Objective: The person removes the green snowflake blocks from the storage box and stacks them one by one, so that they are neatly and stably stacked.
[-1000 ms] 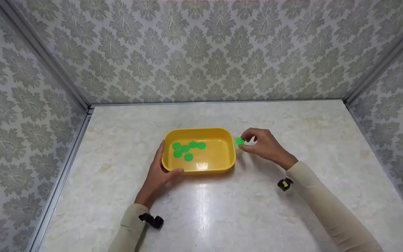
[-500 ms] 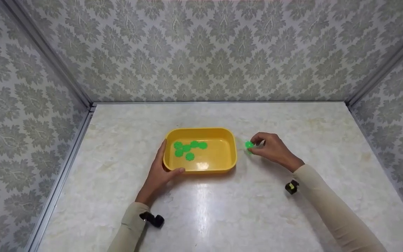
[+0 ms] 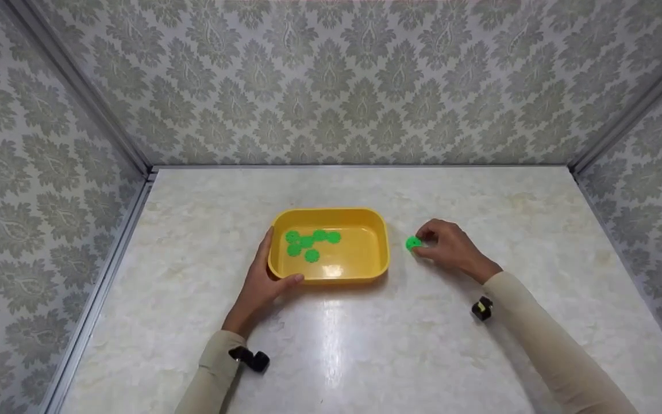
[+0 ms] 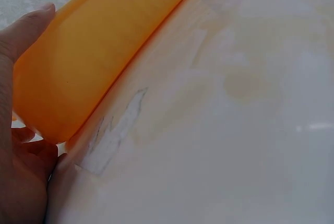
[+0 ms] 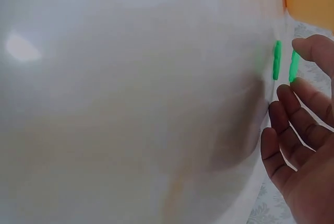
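My left hand grips the near left corner of a yellow plastic tray, thumb along its front wall and fingers down its left side. The left wrist view shows the tray's outer wall beside the thumb. Several small green notched discs lie in the tray's left half. Right of the tray, my right hand pinches a green notched disc between thumb and forefinger, low over the table. In the right wrist view the pinched disc is edge-on; a second, darker green disc shows at table level below it.
A pale marbled tabletop reflects light in front of the tray. Patterned panels close off the back and both sides, with metal rails along the edges. A small black camera sits on each wrist.
My right hand has moved right, away from the tray, and slightly nearer to me with the green disc; it shifts little in the last half second. My left hand stays on the tray.
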### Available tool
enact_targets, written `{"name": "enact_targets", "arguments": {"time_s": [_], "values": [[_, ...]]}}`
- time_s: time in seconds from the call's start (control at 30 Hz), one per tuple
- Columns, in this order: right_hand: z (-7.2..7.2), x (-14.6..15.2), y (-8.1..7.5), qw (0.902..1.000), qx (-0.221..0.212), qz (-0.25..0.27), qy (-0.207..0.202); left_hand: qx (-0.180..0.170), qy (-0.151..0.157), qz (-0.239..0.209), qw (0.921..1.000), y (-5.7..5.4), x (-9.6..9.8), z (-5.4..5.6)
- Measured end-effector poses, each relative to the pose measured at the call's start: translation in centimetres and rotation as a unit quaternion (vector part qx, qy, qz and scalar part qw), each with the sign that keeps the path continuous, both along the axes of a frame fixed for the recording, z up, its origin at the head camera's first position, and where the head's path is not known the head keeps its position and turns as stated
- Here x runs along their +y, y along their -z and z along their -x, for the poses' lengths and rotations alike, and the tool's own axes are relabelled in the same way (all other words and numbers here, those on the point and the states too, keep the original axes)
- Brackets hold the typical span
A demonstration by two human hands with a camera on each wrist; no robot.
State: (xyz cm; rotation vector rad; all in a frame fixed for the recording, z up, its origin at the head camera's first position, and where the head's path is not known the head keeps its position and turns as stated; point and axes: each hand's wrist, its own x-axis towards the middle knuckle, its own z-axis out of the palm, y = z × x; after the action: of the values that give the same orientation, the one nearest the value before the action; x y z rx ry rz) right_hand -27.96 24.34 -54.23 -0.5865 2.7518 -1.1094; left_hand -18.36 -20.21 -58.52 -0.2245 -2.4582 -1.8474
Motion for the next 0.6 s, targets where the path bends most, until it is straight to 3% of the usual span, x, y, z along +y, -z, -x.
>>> {"name": "enact_targets", "arguments": {"time_s": [0.6], "values": [[-0.4, -0.62, 0.41, 0.9991, 0.022, -0.029, 0.021, -0.003, -0.004, 0.007, 1.0, 0.04, 0.11, 0.01]]}}
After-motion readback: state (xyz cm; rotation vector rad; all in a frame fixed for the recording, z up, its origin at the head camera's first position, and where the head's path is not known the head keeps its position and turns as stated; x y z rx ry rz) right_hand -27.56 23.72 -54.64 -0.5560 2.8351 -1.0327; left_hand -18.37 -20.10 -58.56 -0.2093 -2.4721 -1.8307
